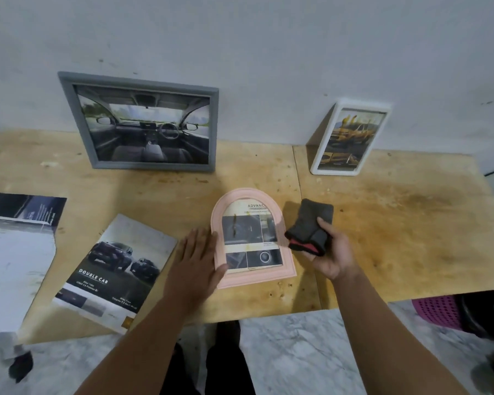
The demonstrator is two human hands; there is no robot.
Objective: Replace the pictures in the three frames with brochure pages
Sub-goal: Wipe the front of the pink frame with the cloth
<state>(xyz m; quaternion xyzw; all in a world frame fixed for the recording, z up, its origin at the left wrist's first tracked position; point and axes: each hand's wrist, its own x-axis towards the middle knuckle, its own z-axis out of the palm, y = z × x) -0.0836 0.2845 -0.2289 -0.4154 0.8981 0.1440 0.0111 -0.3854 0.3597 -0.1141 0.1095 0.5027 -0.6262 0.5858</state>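
Your left hand (196,259) lies flat, fingers straight, pressing the left edge of the pink arched frame (251,238), which lies face up on the desk (397,223) with a brochure page already in it. Your right hand (330,253) grips a folded dark cloth (310,229) just beside the frame. Grey frame (143,124) and white frame (350,138) lean on the wall, both filled. Looks like final step: wipe the glass, then stand the frame up.
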